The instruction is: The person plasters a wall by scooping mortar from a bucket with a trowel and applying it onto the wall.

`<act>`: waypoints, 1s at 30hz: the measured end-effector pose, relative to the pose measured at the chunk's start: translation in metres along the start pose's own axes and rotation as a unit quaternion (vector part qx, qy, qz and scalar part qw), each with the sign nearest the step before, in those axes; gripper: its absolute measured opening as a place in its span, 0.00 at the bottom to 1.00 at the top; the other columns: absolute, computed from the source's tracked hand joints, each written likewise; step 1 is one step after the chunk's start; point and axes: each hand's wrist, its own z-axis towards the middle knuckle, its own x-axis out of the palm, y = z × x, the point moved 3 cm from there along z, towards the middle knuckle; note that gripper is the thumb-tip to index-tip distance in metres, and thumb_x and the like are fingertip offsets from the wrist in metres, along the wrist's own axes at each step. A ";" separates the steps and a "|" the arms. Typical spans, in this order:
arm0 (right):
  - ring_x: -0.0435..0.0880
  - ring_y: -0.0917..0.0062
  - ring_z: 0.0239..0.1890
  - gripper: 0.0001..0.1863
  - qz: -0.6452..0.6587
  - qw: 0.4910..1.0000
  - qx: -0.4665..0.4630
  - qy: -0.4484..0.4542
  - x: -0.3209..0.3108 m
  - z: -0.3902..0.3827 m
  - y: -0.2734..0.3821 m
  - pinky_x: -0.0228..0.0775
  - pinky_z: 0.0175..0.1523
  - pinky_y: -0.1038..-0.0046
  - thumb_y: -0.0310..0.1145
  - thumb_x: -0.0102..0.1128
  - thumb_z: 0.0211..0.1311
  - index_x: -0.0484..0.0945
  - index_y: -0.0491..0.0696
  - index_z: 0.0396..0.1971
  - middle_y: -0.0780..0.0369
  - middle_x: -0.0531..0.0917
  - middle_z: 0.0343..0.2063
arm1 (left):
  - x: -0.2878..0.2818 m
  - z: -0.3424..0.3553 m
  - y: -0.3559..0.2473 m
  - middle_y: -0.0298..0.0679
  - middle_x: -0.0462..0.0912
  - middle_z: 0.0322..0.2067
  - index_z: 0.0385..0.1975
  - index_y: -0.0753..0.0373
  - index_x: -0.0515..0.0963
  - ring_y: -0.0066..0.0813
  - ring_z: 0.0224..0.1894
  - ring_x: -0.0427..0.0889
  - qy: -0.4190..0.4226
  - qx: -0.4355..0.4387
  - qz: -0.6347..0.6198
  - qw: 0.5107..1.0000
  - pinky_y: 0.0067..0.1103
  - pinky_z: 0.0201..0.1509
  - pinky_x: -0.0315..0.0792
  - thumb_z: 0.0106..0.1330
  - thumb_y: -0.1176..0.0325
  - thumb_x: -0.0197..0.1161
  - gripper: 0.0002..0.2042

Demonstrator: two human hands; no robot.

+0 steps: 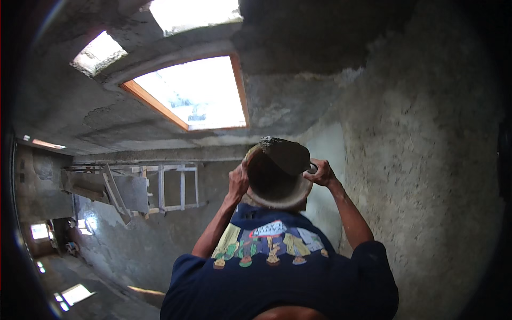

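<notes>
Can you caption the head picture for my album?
Person in blue shirt holds a mortar pan overhead with both hands.

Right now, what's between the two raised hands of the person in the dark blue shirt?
In the head view, a round pan of grey mortar, gripped by one hand and the other hand.

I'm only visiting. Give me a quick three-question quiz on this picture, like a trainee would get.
1. True or false: the co-worker in the dark blue shirt steadies the round pan with one hand only.
2. What fills the pan? A) bricks B) wet grey mortar C) clear water
3. Fill in: the pan rests on the co-worker's ____.

Key: 1 false, a hand grips each side. 2 B, the mortar is heaped up. 3 head.
</notes>
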 end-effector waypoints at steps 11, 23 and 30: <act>0.78 0.71 0.26 0.14 -0.082 0.990 -0.082 -0.082 -0.164 0.173 0.109 0.70 0.33 0.69 0.39 0.63 0.47 0.72 0.47 0.28 0.58 0.77 0.21 | -0.002 -0.007 -0.010 0.55 0.75 0.20 0.27 0.69 0.73 0.57 0.27 0.76 0.002 -0.066 -0.061 0.996 0.39 0.28 0.66 0.70 0.51 0.40 0.25; 0.78 0.79 0.27 0.15 -0.136 0.949 -0.223 -0.176 -0.271 0.297 0.153 0.70 0.33 0.75 0.35 0.69 0.45 0.73 0.44 0.27 0.63 0.78 0.22 | 0.000 0.027 -0.113 0.48 0.68 0.12 0.23 0.71 0.72 0.33 0.15 0.67 0.173 -0.021 -0.115 0.978 0.31 0.24 0.63 0.67 0.53 0.50 0.23; 0.71 0.89 0.19 0.12 -0.010 0.992 -0.115 -0.055 -0.281 0.306 0.180 0.63 0.24 0.82 0.36 0.66 0.52 0.75 0.44 0.27 0.70 0.74 0.18 | -0.028 0.038 -0.131 0.47 0.73 0.13 0.22 0.69 0.77 0.34 0.15 0.72 0.188 -0.035 -0.044 0.981 0.30 0.23 0.64 0.61 0.46 0.55 0.26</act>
